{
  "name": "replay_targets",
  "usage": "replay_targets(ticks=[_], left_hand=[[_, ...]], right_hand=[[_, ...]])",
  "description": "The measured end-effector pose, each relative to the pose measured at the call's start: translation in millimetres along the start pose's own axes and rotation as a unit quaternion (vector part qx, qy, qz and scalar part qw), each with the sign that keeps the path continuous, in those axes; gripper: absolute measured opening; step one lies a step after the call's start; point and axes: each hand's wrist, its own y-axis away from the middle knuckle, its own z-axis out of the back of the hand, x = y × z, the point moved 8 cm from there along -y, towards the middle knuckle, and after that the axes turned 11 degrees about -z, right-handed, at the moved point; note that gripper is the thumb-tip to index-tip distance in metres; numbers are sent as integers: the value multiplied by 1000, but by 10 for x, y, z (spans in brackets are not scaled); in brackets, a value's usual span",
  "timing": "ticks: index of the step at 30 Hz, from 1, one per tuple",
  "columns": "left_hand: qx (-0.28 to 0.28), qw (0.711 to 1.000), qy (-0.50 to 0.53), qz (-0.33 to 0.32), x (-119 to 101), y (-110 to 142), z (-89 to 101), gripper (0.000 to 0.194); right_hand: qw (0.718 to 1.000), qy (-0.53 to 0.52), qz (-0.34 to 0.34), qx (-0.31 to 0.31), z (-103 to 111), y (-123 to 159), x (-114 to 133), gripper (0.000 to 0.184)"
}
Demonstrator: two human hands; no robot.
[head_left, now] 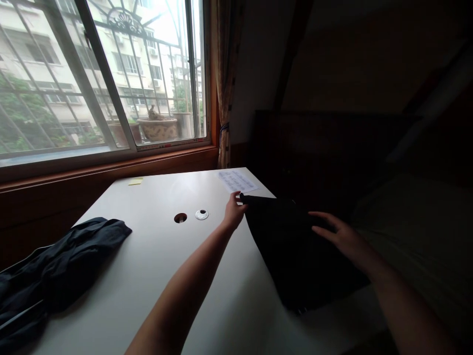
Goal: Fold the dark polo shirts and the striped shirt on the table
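A black piece of cloth (284,246), perhaps a garment, spreads over the right side of the white table, and its exact kind is too dark to make out. My left hand (235,209) pinches its far left corner, thumb and fingers closed on the fabric. At the cloth's right edge is my right hand (334,231), fingers stretched out and apart; whether they touch the fabric I cannot tell. Just beyond my left hand lies a printed sheet of paper (238,180).
A crumpled dark navy garment (74,266) lies on the table's left side. The white tabletop (162,276) has a round cable hole (180,218) with its cap (201,214) beside it. A yellow note (135,181) sits near the back edge, below a barred window (155,74).
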Motion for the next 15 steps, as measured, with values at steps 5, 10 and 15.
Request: replay_targets(ticks=[5, 10, 15], left_hand=[[-14, 1000, 13, 19, -3, -325, -245, 67], [-15, 998, 58, 16, -169, -561, -336, 65], [-1, 994, 97, 44, -177, -604, -421, 73]], right_hand=[[999, -44, -23, -1, 226, -179, 75, 53], [991, -126, -52, 3, 410, -195, 315, 51], [983, -164, -80, 16, 473, -321, 373, 48]])
